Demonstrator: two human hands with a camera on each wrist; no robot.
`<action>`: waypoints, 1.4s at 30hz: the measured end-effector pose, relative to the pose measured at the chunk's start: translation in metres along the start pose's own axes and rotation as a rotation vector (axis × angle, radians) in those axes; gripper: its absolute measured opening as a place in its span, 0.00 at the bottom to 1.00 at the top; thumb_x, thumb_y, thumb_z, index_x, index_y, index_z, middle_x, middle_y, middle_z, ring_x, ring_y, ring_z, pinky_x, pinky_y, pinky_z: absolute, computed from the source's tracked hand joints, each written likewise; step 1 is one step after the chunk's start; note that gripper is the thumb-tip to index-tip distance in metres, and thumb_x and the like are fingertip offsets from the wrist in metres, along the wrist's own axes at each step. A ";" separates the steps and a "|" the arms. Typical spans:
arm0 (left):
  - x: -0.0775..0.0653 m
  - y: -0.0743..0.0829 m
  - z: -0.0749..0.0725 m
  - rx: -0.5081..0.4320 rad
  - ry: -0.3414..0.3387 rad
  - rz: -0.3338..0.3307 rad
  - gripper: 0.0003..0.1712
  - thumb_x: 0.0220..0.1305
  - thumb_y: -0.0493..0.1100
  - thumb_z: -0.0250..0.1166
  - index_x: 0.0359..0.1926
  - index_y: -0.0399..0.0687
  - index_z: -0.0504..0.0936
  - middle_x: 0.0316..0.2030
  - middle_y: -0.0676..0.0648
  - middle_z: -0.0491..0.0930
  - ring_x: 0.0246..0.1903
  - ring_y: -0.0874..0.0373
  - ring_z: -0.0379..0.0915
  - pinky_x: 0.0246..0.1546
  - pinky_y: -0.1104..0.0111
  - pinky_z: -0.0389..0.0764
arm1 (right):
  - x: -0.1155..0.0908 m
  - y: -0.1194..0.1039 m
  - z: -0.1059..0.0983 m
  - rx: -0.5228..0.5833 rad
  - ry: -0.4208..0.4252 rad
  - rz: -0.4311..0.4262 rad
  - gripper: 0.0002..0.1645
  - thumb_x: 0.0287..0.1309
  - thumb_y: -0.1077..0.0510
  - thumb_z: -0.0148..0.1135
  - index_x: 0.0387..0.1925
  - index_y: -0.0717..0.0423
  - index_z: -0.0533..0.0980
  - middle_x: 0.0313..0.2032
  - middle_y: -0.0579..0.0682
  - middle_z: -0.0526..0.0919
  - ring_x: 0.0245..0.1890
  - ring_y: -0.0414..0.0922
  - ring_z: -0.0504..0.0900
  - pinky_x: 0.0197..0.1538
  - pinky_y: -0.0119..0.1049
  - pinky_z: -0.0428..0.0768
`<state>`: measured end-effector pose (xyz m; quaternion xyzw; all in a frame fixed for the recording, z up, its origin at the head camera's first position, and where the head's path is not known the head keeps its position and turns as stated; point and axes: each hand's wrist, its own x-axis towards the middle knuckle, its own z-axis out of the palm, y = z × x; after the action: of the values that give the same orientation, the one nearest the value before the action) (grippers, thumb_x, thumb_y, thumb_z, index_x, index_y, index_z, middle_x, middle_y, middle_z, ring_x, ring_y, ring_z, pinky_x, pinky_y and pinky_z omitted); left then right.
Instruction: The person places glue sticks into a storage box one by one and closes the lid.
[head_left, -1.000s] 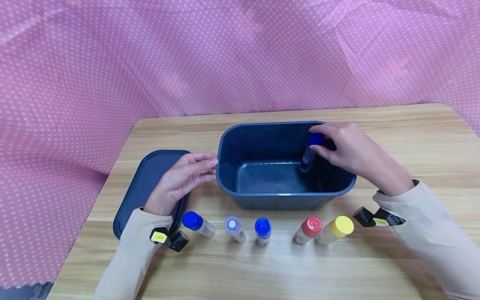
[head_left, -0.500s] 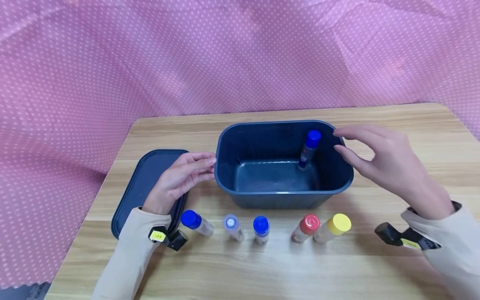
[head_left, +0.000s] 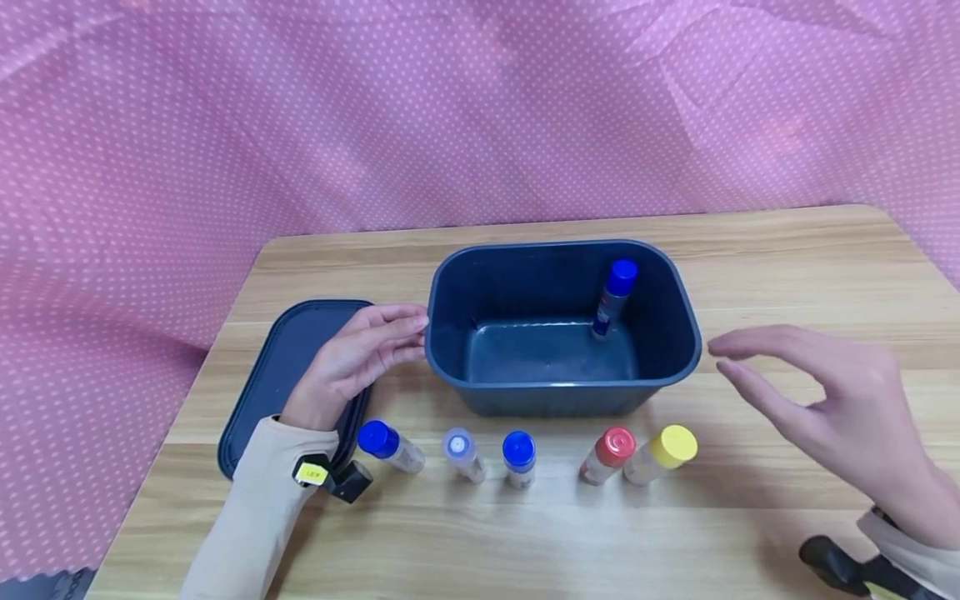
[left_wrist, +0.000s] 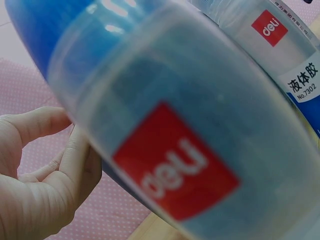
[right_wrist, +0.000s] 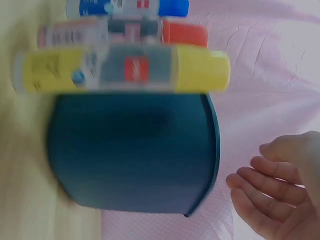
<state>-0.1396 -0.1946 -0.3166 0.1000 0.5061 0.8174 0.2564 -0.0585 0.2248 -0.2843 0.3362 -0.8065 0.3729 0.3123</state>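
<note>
My left hand (head_left: 363,358) touches the left end of a dark blue bin (head_left: 555,400) with its fingertips. My right hand (head_left: 832,392) holds nothing, thumb and fingers parted, just right of the bin. Inside the bin, a blue-capped glue bottle (head_left: 613,298) leans at the right end. In front stands a row of glue bottles: a blue-capped one (head_left: 390,446), a pale-capped one (head_left: 463,454), another blue-capped one (head_left: 519,458), a red-capped one (head_left: 607,456) and a yellow-capped one (head_left: 660,454). A clear glue bottle (left_wrist: 165,125) fills much of the left wrist view, hiding the left fingertips.
A dark blue lid (head_left: 277,367) lies flat on the wooden table (head_left: 570,542), partly under the left forearm. Pink dotted cloth (head_left: 480,117) hangs behind the table and along its left side.
My right hand has let go of the blue-capped glue bottle inside the bin, left the bin and moved right and toward me. The left hand stays at the bin's left end.
</note>
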 end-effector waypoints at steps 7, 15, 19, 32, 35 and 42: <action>-0.001 -0.001 0.000 0.007 0.002 0.001 0.11 0.68 0.29 0.57 0.42 0.40 0.85 0.36 0.44 0.84 0.36 0.57 0.82 0.42 0.68 0.83 | -0.025 -0.010 0.008 0.140 -0.093 0.027 0.14 0.56 0.55 0.70 0.38 0.63 0.83 0.36 0.50 0.86 0.44 0.32 0.82 0.51 0.20 0.73; 0.002 -0.001 0.002 0.018 0.007 0.001 0.11 0.68 0.29 0.57 0.42 0.41 0.85 0.35 0.44 0.84 0.35 0.57 0.81 0.42 0.68 0.83 | -0.034 -0.010 0.013 0.175 -0.293 0.061 0.32 0.32 0.60 0.82 0.46 0.54 0.81 0.40 0.42 0.85 0.41 0.34 0.80 0.50 0.19 0.73; 0.003 -0.002 0.002 0.020 0.009 -0.007 0.11 0.68 0.29 0.57 0.42 0.41 0.85 0.35 0.45 0.84 0.36 0.57 0.81 0.42 0.68 0.83 | -0.032 -0.007 0.015 0.231 -0.339 0.021 0.33 0.31 0.59 0.83 0.47 0.54 0.81 0.41 0.42 0.85 0.41 0.34 0.81 0.50 0.19 0.74; 0.002 0.001 -0.001 -0.044 -0.060 0.009 0.12 0.69 0.28 0.54 0.45 0.37 0.83 0.38 0.43 0.84 0.38 0.56 0.81 0.44 0.67 0.83 | -0.029 0.006 0.014 0.292 -0.517 0.091 0.32 0.38 0.65 0.79 0.50 0.47 0.80 0.44 0.40 0.85 0.43 0.35 0.82 0.48 0.21 0.76; 0.003 0.001 -0.001 -0.052 -0.069 0.011 0.12 0.69 0.28 0.54 0.46 0.36 0.83 0.38 0.43 0.84 0.38 0.56 0.81 0.44 0.67 0.83 | -0.028 0.008 0.013 0.308 -0.514 0.089 0.31 0.39 0.66 0.78 0.49 0.48 0.80 0.43 0.42 0.85 0.42 0.35 0.82 0.48 0.22 0.76; 0.003 0.001 0.000 -0.058 -0.058 0.007 0.12 0.69 0.28 0.53 0.46 0.37 0.83 0.38 0.44 0.84 0.38 0.57 0.81 0.44 0.68 0.83 | -0.027 0.012 0.014 0.325 -0.448 0.049 0.32 0.35 0.67 0.80 0.47 0.52 0.80 0.42 0.43 0.85 0.41 0.35 0.82 0.47 0.21 0.76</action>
<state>-0.1427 -0.1936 -0.3164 0.1178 0.4742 0.8294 0.2707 -0.0557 0.2271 -0.3165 0.4364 -0.7929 0.4212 0.0591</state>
